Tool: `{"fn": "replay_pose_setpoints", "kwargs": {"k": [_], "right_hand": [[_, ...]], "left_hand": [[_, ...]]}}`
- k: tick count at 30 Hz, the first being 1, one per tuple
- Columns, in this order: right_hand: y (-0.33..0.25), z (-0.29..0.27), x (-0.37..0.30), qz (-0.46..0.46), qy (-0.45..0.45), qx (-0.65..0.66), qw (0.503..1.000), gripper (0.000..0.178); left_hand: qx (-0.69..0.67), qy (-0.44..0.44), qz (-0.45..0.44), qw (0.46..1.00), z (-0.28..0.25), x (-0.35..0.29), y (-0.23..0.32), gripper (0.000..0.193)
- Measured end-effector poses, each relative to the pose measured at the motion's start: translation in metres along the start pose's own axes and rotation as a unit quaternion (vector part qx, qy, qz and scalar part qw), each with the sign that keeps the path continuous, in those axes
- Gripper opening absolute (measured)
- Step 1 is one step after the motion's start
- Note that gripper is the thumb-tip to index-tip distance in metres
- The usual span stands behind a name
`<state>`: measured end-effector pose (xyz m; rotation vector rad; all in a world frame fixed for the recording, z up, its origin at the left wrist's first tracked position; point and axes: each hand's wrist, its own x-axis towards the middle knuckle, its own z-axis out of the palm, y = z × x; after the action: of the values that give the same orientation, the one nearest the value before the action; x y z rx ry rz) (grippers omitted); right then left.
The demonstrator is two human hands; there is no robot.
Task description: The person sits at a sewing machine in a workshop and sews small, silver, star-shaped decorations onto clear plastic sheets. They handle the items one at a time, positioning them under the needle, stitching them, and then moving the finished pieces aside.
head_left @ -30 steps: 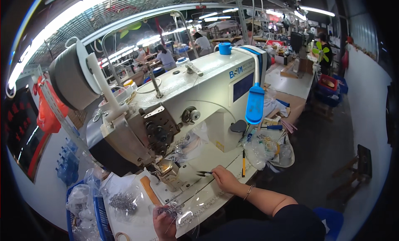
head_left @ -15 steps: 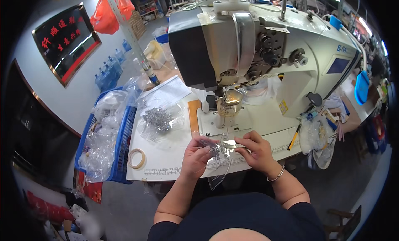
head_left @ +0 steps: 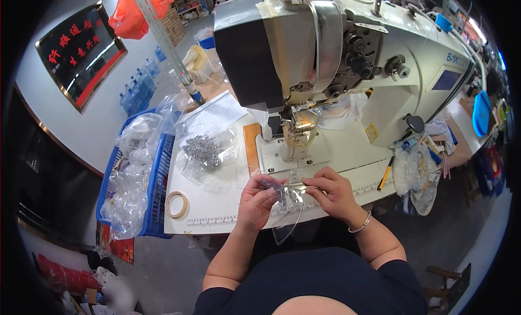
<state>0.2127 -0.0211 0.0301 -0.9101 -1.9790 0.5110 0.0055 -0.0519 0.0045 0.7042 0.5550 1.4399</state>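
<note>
Pinching a clear bag (head_left: 285, 209) of small metal parts between both hands, left hand (head_left: 255, 201) and right hand (head_left: 331, 193) closed on its top edge at the near table (head_left: 217, 217) edge, risks spillage if the slick film slips.

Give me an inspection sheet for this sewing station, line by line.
Surface: white table with a ruler strip along the front edge.
Job's things: clear plastic pouch with small metal parts, held before the sewing machine.
Clutter: tape roll, bag of metal parts, blue crate of clear bags.
Grippers: left hand and right hand both pinch the pouch.
Cables: nothing seen.
Surroundings: water bottles, red bag.
</note>
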Motion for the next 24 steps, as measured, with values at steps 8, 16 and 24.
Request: {"fn": "replay_pose_setpoints", "kwargs": {"k": [8,16,24], "right_hand": [[0.016,0.015,-0.013,0.279,-0.01,0.365,0.888,0.027],[0.01,0.039,-0.008,0.447,-0.065,0.597,0.663,0.02],[0.011,0.055,-0.009,0.404,-0.065,0.628,0.662,0.025]], "left_hand": [[0.579,-0.09,0.325,0.742,0.015,-0.004,0.003,0.021],[0.667,-0.223,0.473,0.53,0.02,-0.016,-0.005,0.013],[0.658,-0.119,0.442,0.599,0.006,-0.031,-0.005,0.03]]}}
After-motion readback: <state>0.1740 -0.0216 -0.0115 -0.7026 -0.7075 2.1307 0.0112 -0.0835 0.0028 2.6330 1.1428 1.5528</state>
